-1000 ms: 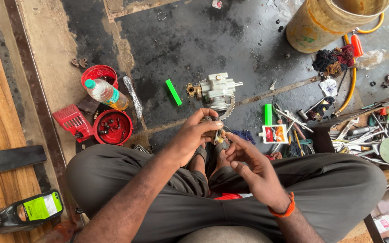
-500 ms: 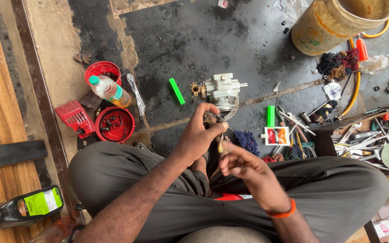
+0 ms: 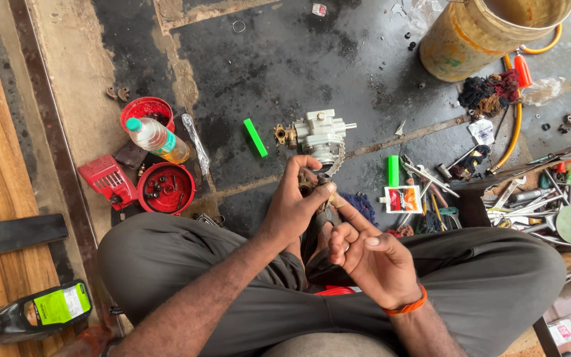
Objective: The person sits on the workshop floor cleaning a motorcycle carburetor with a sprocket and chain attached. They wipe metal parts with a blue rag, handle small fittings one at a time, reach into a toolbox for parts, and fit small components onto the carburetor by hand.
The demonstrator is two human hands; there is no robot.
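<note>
I sit cross-legged on a dark, oily floor. My left hand (image 3: pixel 297 201) pinches a small brass-coloured metal part (image 3: pixel 321 182) between thumb and fingers, just above my lap. My right hand (image 3: pixel 368 254), with an orange band at the wrist, is curled beside it, its index finger reaching toward the part; whether it touches is unclear. A grey metal pump-like assembly with a brass fitting (image 3: pixel 317 134) lies on the floor just beyond my hands, with a toothed metal piece hanging at its near side.
Left: two red bowls (image 3: pixel 165 188) with small parts, a plastic bottle (image 3: pixel 157 137), a red cover (image 3: pixel 106 178), a green bar (image 3: pixel 255 137). Right: a yellow bucket (image 3: pixel 480 36), rags (image 3: pixel 489 94), a tool heap (image 3: pixel 536 201), an orange hose. A dark oil bottle (image 3: pixel 31 312) lies on wooden boards.
My hands have drawn slightly nearer my lap. My right hand has curled more, its index finger now pointing at the part in my left hand. The view has shifted a little.
</note>
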